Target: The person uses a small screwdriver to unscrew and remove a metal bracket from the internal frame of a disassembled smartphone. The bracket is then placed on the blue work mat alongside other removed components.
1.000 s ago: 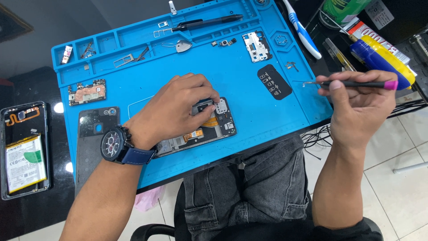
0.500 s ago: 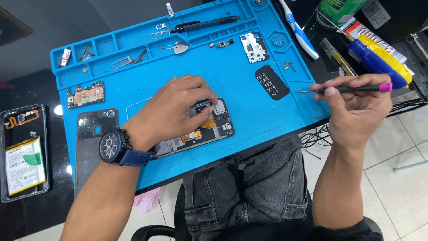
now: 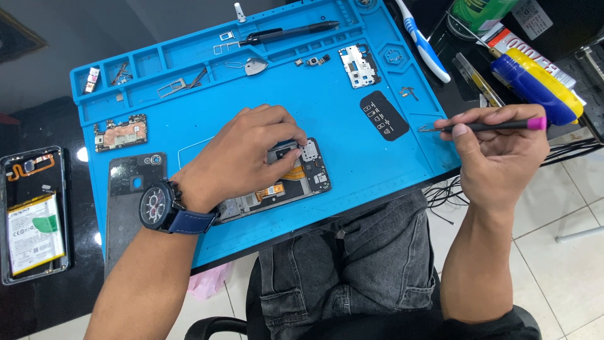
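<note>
Head view looks down on a blue mat (image 3: 352, 170) where an opened phone (image 3: 286, 182) lies near its front edge. Left hand (image 3: 248, 154) rests on the phone, fingertips pressed together on a small metal part at its top. Right hand (image 3: 500, 148) hovers past the mat's right edge, thumb and fingers pinching a thin black screwdriver (image 3: 484, 126) with a pink cap, held level.
</note>
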